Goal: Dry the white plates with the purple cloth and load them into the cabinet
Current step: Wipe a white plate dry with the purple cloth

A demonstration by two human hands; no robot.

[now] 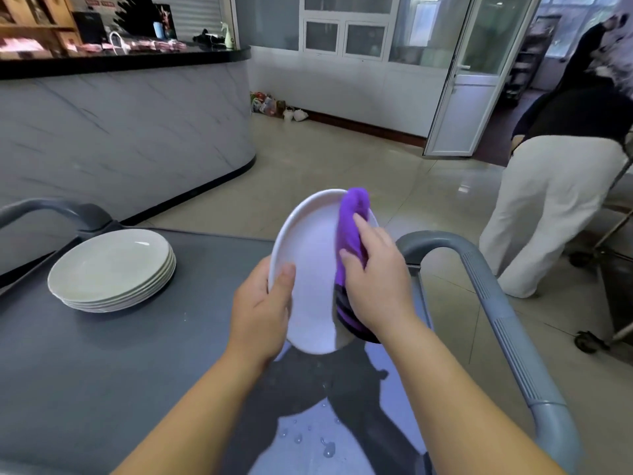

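I hold one white plate (313,265) tilted up on its edge over the grey cart top (102,365). My left hand (262,311) grips its lower left rim, thumb on the plate's inner face. My right hand (375,272) holds the purple cloth (352,231) against the plate's right side, the cloth folded over the rim. A stack of several white plates (111,269) sits flat on the cart at the left, apart from both hands. No cabinet is in view.
Grey cart handles rise at the right (493,303) and far left (51,209). Water drops (325,443) lie on the cart near me. A person in white trousers (555,200) bends over another cart at the right. A marble counter (120,132) stands beyond.
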